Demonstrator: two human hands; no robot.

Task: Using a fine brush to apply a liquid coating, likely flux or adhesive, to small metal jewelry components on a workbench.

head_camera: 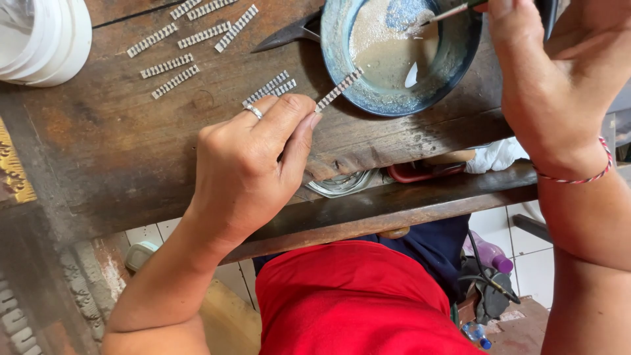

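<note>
Pinched in the left hand [246, 167], the silver strip [338, 89] slants up-right toward the bowl [342, 59]; the right hand [552, 79] grips a brush [447, 13] above.

surface: worn wooden bench [131, 151] | on it: blue bowl [460, 59], loose silver strips [174, 81], white containers [52, 39]

I see a dark, worn wooden worktop [131, 151] with a lower ledge [407, 204] along its near edge. Below it lies a white tiled floor [536, 269]. Carved wood trim [26, 315] borders the left side. The light is even.
</note>
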